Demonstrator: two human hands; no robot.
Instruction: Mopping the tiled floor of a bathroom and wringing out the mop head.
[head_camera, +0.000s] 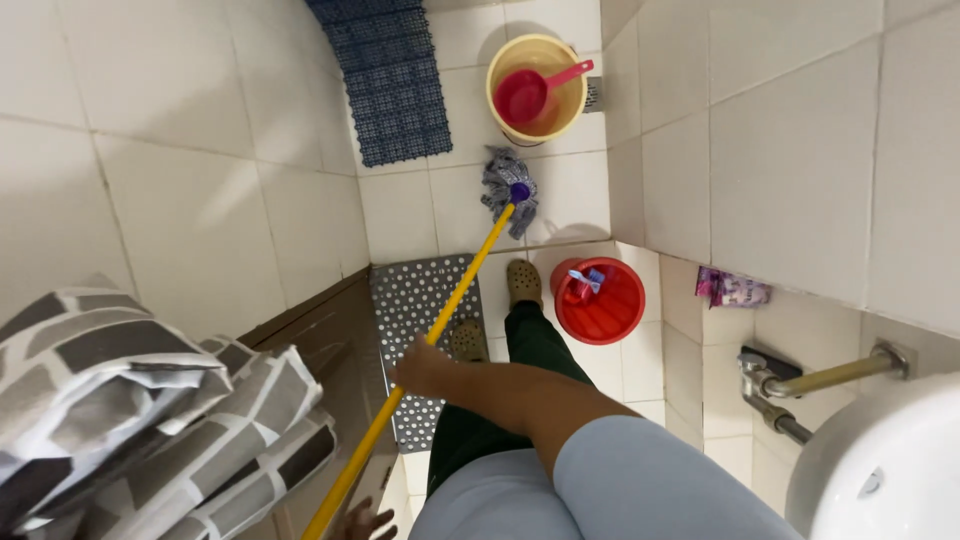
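Both hands are gripping the yellow mop handle (440, 320): right hand (422, 368) mid-shaft, left hand (362, 522) seemingly lower; keeping the mop head (510, 190) flat is helping.

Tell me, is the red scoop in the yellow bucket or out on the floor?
In. The red scoop sits inside the yellow bucket, its bowl down in it and its pink handle leaning up over the rim.
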